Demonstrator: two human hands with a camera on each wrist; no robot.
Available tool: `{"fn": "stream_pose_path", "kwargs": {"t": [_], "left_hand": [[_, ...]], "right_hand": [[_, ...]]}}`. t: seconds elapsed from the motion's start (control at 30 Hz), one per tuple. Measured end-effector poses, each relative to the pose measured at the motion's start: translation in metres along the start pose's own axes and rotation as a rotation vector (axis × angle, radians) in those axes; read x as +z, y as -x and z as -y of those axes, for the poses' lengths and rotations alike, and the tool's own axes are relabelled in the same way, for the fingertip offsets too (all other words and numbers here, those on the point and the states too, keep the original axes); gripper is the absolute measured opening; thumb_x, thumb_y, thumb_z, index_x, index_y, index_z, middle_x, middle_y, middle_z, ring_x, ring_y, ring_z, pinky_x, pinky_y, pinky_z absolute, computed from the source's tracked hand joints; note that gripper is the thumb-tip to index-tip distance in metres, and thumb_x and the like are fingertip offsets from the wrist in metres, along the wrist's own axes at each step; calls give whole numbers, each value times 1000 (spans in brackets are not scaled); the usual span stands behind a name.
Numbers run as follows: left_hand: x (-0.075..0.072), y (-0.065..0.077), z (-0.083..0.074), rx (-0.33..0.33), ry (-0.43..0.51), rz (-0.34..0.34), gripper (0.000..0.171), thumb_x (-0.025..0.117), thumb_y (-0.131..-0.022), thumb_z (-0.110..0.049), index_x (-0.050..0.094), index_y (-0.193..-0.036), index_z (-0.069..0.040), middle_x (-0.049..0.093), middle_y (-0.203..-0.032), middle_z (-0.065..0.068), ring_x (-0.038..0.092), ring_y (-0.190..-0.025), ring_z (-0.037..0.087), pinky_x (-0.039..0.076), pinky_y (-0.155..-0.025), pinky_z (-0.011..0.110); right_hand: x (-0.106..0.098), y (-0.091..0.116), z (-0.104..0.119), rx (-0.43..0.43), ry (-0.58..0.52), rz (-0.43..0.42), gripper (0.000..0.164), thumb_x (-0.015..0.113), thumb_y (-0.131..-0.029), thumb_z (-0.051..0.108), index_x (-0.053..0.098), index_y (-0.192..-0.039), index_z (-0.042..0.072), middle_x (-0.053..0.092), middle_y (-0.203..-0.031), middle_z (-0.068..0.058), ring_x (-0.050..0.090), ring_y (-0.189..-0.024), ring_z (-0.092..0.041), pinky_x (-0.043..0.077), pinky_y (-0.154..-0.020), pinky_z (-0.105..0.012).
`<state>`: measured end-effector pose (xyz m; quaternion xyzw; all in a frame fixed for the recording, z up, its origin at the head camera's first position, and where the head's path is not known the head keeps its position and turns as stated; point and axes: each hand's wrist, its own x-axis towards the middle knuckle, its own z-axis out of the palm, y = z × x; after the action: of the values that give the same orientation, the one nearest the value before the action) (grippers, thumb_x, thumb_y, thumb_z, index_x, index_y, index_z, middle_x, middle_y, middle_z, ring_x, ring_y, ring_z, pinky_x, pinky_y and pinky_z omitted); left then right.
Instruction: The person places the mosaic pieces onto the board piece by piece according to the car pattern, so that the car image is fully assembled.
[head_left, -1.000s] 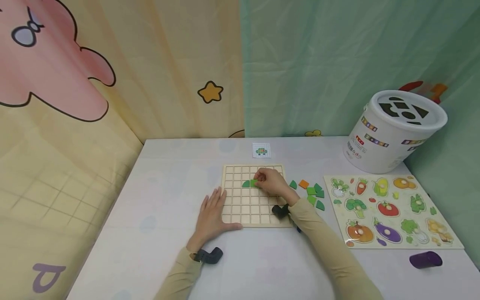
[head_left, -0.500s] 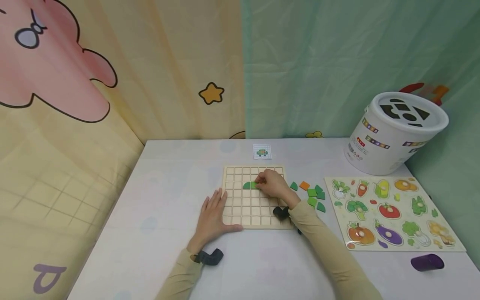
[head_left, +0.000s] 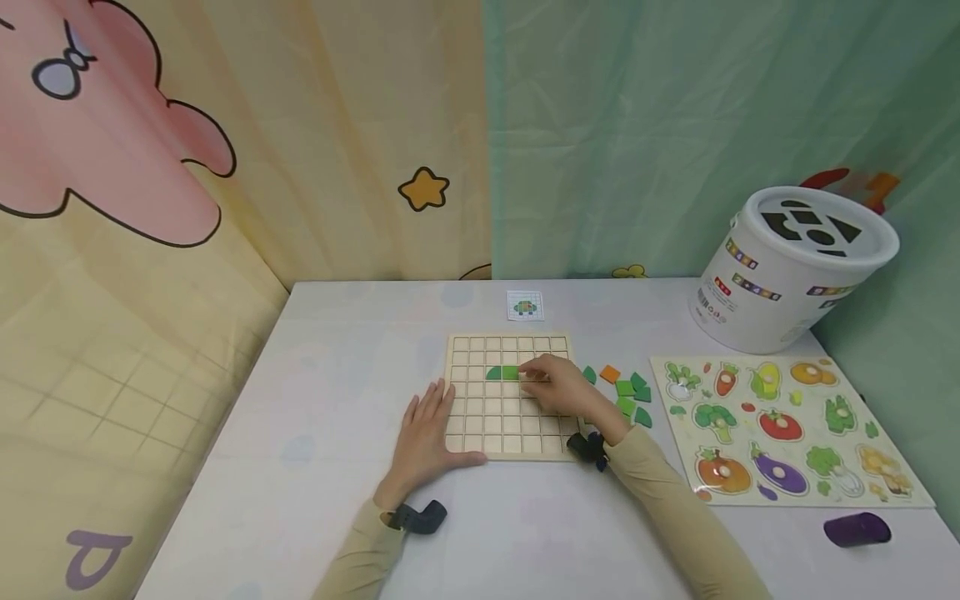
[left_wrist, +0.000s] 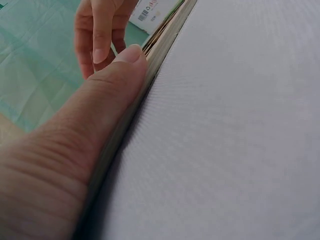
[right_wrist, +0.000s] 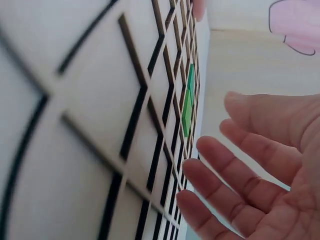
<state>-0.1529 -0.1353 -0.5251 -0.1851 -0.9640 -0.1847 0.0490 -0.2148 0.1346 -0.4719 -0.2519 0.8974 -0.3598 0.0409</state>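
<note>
A wooden grid board lies on the table in front of the person. Set in its cells, side by side, are a dark green quarter-circle tile and a light green square tile. Just right of the square tile hovers the right hand; in the right wrist view its fingers are spread and hold nothing. The left hand rests against the board's near left corner, fingers along the left side. Its thumb lies along the near edge in the left wrist view.
Several loose green tiles and an orange square tile lie right of the board. A small turtle pattern card sits behind it. Further right are a vegetable puzzle board, a white bucket and a purple cylinder.
The right hand has let go of the light green square tile and drawn back to the right, its fingers parting. The left hand stays in place at the board.
</note>
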Motion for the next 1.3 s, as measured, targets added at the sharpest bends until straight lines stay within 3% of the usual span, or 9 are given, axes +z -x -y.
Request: {"fn": "stream_pose_path", "kwargs": {"t": [0.2, 0.5, 0.87, 1.3], "left_hand": [[1, 2, -1, 23, -11, -23, 121, 58, -64, -82, 27, -149, -2, 19, -154, 17, 12, -142, 28, 6, -114, 47], [-1, 1, 0, 16, -2, -4, 120, 63, -64, -79, 24, -149, -2, 16, -155, 15, 10, -143, 26, 4, -114, 45], [-2, 1, 0, 10, -1, 1, 120, 63, -65, -78, 24, -149, -2, 17, -155, 16, 11, -143, 27, 5, -114, 45], [-3, 1, -1, 7, 23, 5, 120, 62, -64, -79, 24, -150, -3, 16, -155, 16, 10, -143, 27, 4, -114, 45]], "right_hand": [[-17, 27, -8, 1, -66, -146, 22, 67, -90, 11, 69, -109, 0, 67, -102, -8, 63, -86, -21, 53, -75, -40], [-54, 52, -34, 118, 22, -287, 21, 66, -90, 12, 69, -107, 0, 68, -95, -10, 61, -81, -24, 52, -69, -38], [-78, 72, -48, 302, 98, -287, 20, 64, -92, 16, 68, -102, -1, 65, -90, -11, 56, -80, -26, 46, -62, -32], [-62, 51, -50, 307, 118, -164, 20, 72, -85, 20, 70, -94, 2, 62, -77, -2, 52, -66, -19, 43, -56, -31]]}}
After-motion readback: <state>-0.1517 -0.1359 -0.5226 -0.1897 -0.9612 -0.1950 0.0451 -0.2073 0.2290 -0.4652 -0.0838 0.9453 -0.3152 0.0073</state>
